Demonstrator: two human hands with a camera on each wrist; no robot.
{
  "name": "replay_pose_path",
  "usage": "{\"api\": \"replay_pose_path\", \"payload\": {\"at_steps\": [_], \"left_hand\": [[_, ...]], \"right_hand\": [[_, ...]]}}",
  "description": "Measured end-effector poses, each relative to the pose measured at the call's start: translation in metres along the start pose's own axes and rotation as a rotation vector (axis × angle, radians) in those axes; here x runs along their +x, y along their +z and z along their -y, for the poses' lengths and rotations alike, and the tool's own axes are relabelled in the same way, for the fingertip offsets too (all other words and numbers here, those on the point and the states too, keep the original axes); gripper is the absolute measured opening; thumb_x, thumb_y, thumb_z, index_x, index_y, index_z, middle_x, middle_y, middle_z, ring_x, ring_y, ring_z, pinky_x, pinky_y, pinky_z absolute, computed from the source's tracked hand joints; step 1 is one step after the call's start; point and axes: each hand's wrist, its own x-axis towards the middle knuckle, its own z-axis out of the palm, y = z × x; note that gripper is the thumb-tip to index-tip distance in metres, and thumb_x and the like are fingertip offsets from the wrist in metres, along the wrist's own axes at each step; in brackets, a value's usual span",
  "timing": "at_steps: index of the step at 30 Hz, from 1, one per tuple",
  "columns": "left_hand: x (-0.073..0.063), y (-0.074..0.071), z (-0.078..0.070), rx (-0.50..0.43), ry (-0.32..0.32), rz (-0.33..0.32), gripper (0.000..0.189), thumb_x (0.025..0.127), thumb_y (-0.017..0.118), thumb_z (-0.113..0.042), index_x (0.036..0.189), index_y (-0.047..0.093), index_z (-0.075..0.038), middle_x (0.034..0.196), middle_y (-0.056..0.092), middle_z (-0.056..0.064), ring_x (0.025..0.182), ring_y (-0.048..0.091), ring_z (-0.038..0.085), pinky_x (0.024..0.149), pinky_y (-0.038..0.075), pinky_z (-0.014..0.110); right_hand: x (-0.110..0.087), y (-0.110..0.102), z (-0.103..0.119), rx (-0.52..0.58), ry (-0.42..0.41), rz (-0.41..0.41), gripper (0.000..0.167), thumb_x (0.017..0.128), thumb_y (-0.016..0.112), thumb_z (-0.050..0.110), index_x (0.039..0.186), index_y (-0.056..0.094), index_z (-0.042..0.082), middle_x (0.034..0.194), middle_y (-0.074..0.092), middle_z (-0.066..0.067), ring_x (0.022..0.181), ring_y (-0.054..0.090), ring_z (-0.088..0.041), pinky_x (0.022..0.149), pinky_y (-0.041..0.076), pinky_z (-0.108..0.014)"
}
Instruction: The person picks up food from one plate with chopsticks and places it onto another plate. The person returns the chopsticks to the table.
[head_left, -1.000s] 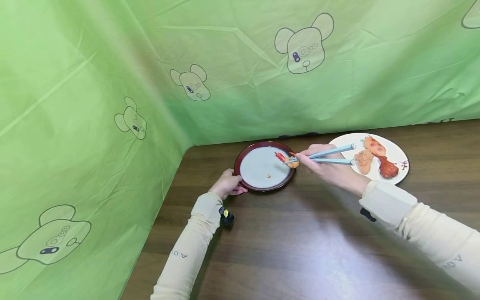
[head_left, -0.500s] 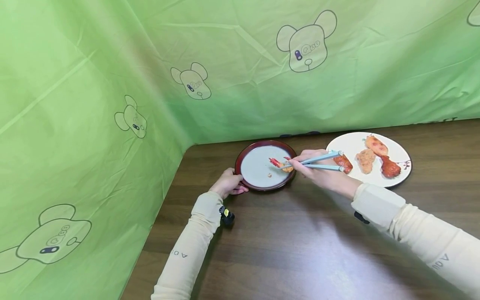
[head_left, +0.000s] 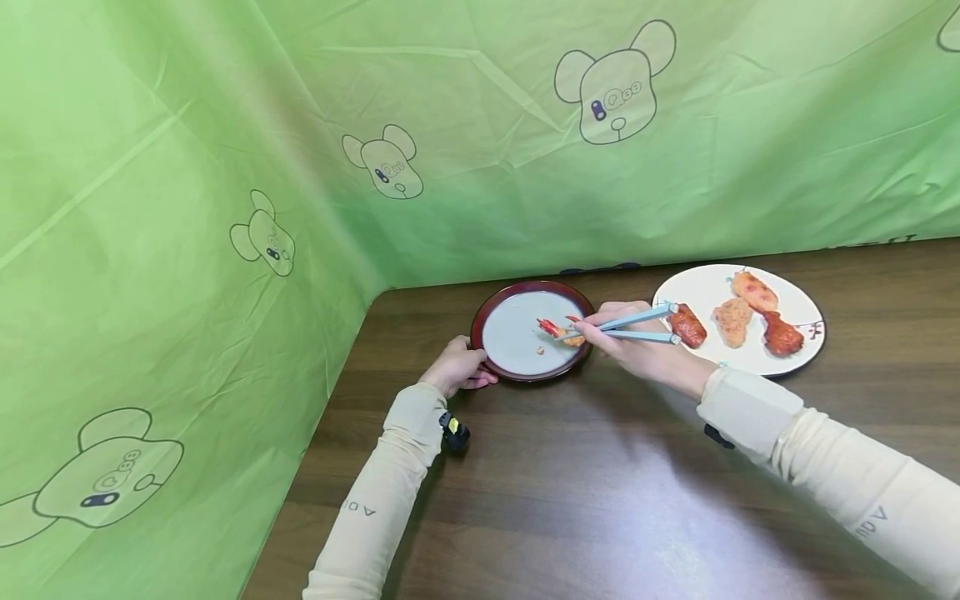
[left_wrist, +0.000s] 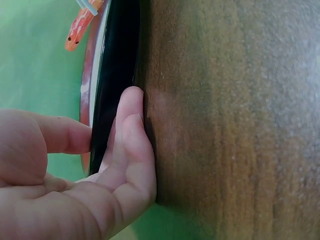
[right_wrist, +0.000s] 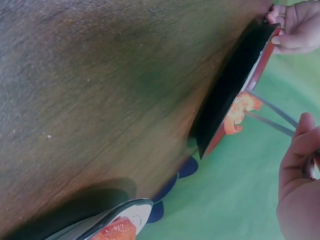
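My left hand [head_left: 453, 367] grips the near-left rim of a round plate [head_left: 477, 323] with a dark red edge and pale centre. In the left wrist view the thumb [left_wrist: 70, 136] is on the rim and the fingers [left_wrist: 136, 150] are curled beneath the black underside. My right hand [head_left: 637, 348] holds a pair of light blue chopsticks [head_left: 647, 316]. At their tips is an orange-red shrimp [head_left: 549, 327], over the right half of this plate; its black-dotted eyes show in the left wrist view. A small brownish crumb-like bit [head_left: 540, 351] lies on the plate's surface.
A white plate [head_left: 701, 279] to the right bears a red-brown drumstick [head_left: 782, 336], a breaded piece [head_left: 731, 322], a spotted orange piece [head_left: 754, 290] and a glazed reddish piece [head_left: 686, 326]. A green curtain [head_left: 480, 192] hangs behind and left of the wooden table [head_left: 525, 500].
My right hand has shifted left with the chopsticks, bringing the shrimp further over the red-rimmed plate. The glazed piece on the white plate has come into sight. My left hand stays put.
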Motion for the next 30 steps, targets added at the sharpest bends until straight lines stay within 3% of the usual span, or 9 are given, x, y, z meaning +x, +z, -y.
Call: {"api": "replay_pose_path", "payload": {"at_steps": [11, 19, 30], "left_hand": [[-0.0007, 0.0004, -0.0006, -0.001, 0.003, 0.002, 0.033, 0.098, 0.044, -0.008, 0.128, 0.034, 0.001, 0.073, 0.061, 0.009, 0.055, 0.064, 0.011, 0.051, 0.054, 0.018], [-0.0015, 0.0006, -0.0005, 0.007, 0.004, 0.001, 0.033, 0.098, 0.044, -0.008, 0.128, 0.034, 0.001, 0.074, 0.061, 0.009, 0.055, 0.064, 0.011, 0.050, 0.054, 0.018], [-0.0032, 0.0011, -0.0009, 0.005, 0.007, -0.003, 0.031, 0.099, 0.043, -0.007, 0.127, 0.034, 0.001, 0.073, 0.061, 0.009, 0.055, 0.064, 0.010, 0.051, 0.054, 0.017]], "right_hand": [[-0.0009, 0.0014, -0.0018, 0.014, 0.033, 0.034, 0.014, 0.091, 0.065, 0.014, 0.085, 0.073, 0.005, 0.063, 0.055, 0.002, 0.054, 0.046, -0.007, 0.045, 0.039, -0.018], [-0.0009, -0.0021, 0.0003, 0.024, 0.103, 0.101, 0.021, 0.095, 0.060, 0.021, 0.093, 0.074, 0.005, 0.070, 0.061, -0.002, 0.058, 0.053, -0.008, 0.049, 0.044, -0.018], [-0.0002, -0.0042, 0.0003, 0.036, 0.101, 0.100, 0.022, 0.095, 0.059, 0.021, 0.093, 0.074, 0.006, 0.070, 0.064, -0.005, 0.057, 0.055, -0.008, 0.049, 0.045, -0.019]]}}
